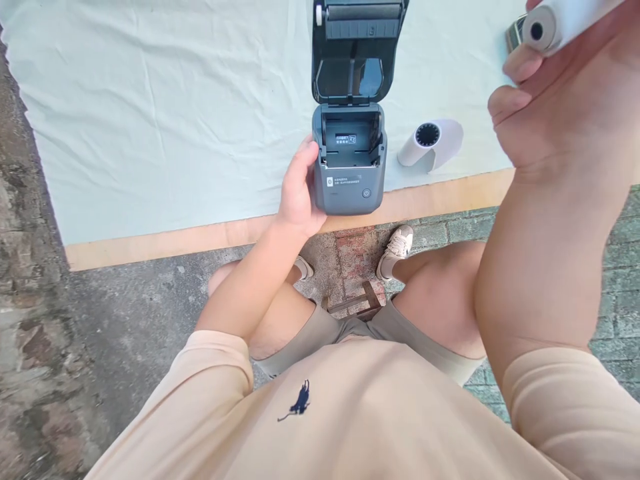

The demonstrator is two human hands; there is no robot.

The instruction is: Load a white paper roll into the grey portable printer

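Note:
A dark grey label printer (350,193) stands at the table's front edge with its lid (357,40) swung up and its paper bay bare inside. My left hand (300,187) grips the printer's left side, thumb along the casing and the other fingers mostly hidden. Up at the top right, my right hand (565,107) is closed around a white paper roll (580,27) with a pale core, held above the table. A second paper roll (415,148) with a black toothed core rests on the cloth right of the printer, its loose end curling outward.
A pale cloth (175,120) covers the table, whose wooden edge (150,241) shows at the front. Behind the held roll lies a small dark-edged object (514,33), partly hidden. My legs and a wooden stool part (369,295) are below; a rough stone wall (35,333) stands left.

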